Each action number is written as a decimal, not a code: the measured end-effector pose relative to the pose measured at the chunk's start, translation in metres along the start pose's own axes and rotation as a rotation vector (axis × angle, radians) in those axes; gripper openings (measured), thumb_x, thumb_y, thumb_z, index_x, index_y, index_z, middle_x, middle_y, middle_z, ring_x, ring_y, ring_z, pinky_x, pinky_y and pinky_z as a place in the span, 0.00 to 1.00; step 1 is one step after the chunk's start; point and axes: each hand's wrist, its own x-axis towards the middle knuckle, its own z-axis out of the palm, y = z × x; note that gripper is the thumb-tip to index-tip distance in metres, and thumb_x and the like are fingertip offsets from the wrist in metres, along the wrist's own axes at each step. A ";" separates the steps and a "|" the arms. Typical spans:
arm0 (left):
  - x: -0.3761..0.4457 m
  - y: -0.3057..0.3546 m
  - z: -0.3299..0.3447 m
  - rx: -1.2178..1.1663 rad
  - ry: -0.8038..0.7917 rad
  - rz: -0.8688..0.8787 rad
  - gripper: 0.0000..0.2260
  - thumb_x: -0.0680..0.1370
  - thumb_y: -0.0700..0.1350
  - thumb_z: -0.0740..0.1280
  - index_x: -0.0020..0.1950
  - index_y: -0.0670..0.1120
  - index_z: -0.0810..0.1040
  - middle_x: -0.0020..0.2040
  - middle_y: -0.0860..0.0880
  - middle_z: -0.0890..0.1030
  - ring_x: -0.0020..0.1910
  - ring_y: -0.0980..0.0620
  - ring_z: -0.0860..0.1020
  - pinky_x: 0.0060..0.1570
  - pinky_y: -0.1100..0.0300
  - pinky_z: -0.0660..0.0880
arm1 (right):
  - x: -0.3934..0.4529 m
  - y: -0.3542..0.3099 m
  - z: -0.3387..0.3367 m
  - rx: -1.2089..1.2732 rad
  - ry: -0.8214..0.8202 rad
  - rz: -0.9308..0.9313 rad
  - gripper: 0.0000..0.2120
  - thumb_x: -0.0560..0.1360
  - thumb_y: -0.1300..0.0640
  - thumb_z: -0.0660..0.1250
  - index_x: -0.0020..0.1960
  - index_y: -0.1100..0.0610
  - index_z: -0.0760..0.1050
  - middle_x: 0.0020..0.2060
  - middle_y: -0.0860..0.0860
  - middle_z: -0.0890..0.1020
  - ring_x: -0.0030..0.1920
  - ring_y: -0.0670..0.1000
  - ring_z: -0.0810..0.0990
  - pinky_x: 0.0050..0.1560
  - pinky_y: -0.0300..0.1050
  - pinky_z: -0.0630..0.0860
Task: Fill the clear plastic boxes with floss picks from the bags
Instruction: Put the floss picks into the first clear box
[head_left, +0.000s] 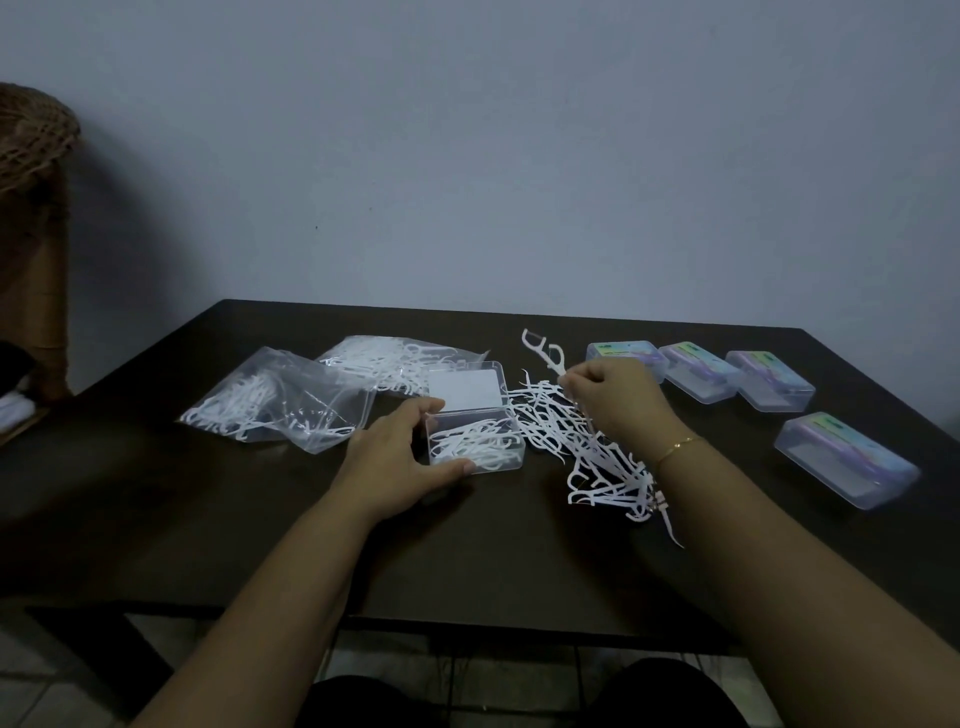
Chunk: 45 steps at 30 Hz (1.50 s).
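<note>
At nine o'clock from the right hand, which pinches a few floss picks above the loose pile, sits the open box, long side across the table, steadied by the gripping left hand.

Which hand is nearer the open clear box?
Left. The left hand grips the open clear box; the right hand pinches floss picks beside it.

- From my feed I can't read any text at all.
- The closed boxes out at 2 o'clock have colourful labels, but the print is too blurry to read.
</note>
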 end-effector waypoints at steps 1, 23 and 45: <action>0.000 0.000 0.000 -0.007 0.001 -0.002 0.34 0.65 0.65 0.73 0.67 0.61 0.65 0.66 0.54 0.74 0.66 0.51 0.69 0.67 0.49 0.64 | -0.003 -0.004 -0.002 0.086 0.006 0.001 0.10 0.79 0.56 0.63 0.48 0.60 0.80 0.35 0.48 0.78 0.35 0.47 0.74 0.40 0.43 0.76; 0.002 -0.004 0.003 -0.041 -0.011 -0.007 0.36 0.62 0.66 0.73 0.67 0.61 0.65 0.64 0.55 0.75 0.64 0.52 0.71 0.66 0.47 0.67 | -0.017 -0.027 0.040 -0.517 -0.176 -0.229 0.14 0.80 0.56 0.57 0.58 0.52 0.80 0.59 0.53 0.79 0.60 0.55 0.74 0.60 0.51 0.65; 0.004 -0.001 0.000 0.164 -0.082 0.094 0.31 0.60 0.76 0.55 0.60 0.69 0.73 0.55 0.59 0.69 0.59 0.58 0.68 0.63 0.54 0.61 | -0.017 0.000 0.033 -0.388 -0.169 -0.106 0.20 0.77 0.45 0.62 0.27 0.50 0.72 0.27 0.47 0.74 0.35 0.51 0.75 0.42 0.46 0.73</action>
